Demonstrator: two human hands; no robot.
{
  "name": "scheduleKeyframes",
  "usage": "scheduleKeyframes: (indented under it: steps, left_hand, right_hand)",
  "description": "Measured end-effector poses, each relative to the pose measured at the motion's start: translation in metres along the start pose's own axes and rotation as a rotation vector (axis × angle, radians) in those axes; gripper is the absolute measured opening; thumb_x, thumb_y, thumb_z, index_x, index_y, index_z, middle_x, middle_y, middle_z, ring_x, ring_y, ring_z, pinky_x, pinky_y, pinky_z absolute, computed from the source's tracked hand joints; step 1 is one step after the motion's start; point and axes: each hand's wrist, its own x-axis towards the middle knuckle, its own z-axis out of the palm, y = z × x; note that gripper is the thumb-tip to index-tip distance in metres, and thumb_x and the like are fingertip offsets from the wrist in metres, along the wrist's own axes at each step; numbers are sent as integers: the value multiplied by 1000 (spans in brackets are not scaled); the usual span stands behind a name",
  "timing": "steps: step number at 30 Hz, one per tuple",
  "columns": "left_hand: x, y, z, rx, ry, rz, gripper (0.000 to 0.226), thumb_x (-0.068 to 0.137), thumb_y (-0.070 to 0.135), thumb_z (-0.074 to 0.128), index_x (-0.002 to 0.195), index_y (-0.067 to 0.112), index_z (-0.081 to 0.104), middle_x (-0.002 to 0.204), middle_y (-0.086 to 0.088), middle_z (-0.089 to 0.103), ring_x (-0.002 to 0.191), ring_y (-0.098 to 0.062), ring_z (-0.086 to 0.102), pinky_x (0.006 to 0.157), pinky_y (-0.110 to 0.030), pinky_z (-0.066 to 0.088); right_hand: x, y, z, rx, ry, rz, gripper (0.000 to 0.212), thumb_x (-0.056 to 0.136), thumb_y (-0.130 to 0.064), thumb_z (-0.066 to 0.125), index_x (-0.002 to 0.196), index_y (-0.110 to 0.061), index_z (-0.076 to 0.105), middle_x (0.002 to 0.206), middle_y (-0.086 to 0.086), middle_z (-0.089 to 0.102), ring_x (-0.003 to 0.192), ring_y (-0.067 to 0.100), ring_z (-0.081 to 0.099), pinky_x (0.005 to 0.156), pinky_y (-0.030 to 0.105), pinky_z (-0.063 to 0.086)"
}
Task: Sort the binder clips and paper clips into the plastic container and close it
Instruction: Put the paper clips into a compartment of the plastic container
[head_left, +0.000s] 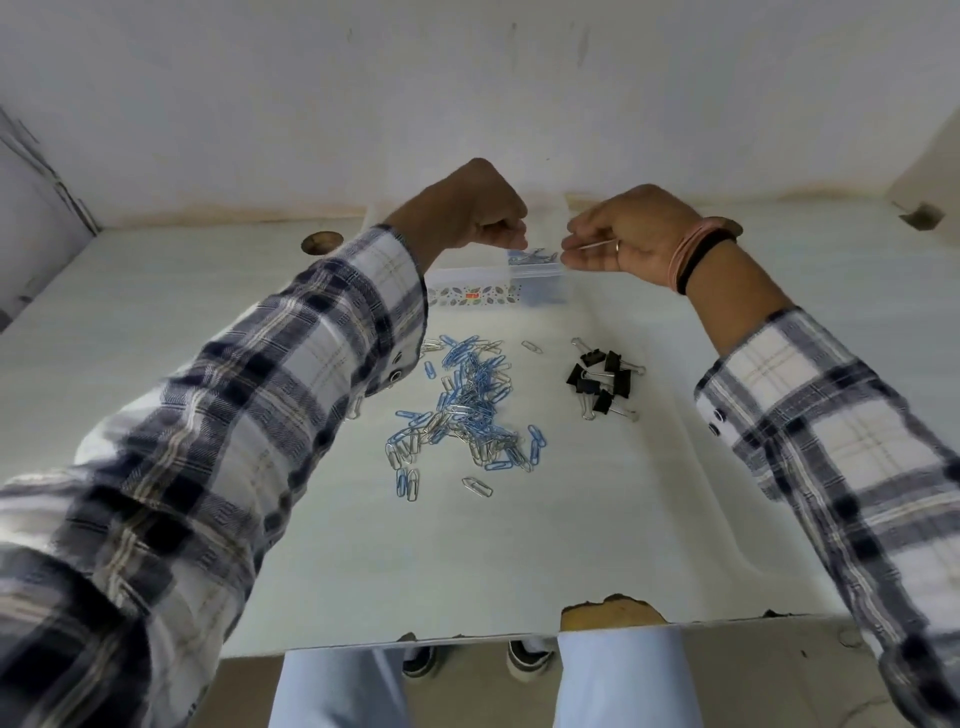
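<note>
Table (519, 545): paper clips (462, 410) heaped centrally; binder clips (602, 382) grouped apart, rightward.
Plastic container (535, 278): set beyond both piles, directly beneath the hands.
Left hand (467, 213): fingers curled together; contents cannot be told.
Right hand (628, 236): pinched on thin wire (597, 245), long axis pointing leftward over container.
</note>
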Motion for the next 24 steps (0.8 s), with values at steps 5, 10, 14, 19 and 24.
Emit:
scheduleKeyframes:
  steps: [5, 10, 14, 19, 24]
  left_hand:
    - [-28, -8, -3, 170, 59, 76, 12, 80, -11, 75, 81, -3, 67, 77, -19, 70, 81, -28, 77, 91, -46, 61]
    - [-61, -45, -6, 656, -134, 43, 9, 94, -5, 61, 101, -8, 66, 109, -25, 73, 86, -28, 76, 79, -39, 64]
    - [-84, -79, -5, 943, -82, 92, 39, 96, -5, 47, 134, -4, 54, 131, -21, 63, 111, -33, 67, 71, -30, 57]
    - [-97, -99, -2, 944, -142, 92, 34, 95, -1, 47, 119, -9, 69, 114, -19, 71, 102, -28, 65, 92, -41, 54]
    - [-117, -91, -21, 861, -183, 99, 61, 88, -10, 54, 146, 11, 55, 151, -10, 53, 137, -28, 51, 105, -35, 46]
  right_hand:
    - [-19, 25, 7, -364, -46, -53, 21, 86, 9, 67, 106, 15, 66, 108, 35, 68, 83, 34, 72, 83, 41, 62]
    - [-29, 43, 40, -975, -80, -147, 21, 90, 3, 61, 108, 4, 72, 104, 18, 74, 89, 28, 75, 91, 39, 59]
    - [-39, 64, 74, -1230, -95, -212, 16, 90, -4, 53, 87, 2, 67, 94, 17, 68, 84, 30, 66, 83, 40, 56]
    - [-58, 76, 93, -1216, -254, -213, 37, 84, 1, 51, 113, -7, 74, 118, 13, 71, 105, 30, 65, 95, 38, 54]
    - [-76, 66, 90, -1230, -318, -207, 44, 89, -24, 67, 131, -10, 65, 131, 8, 65, 114, 26, 62, 102, 39, 50]
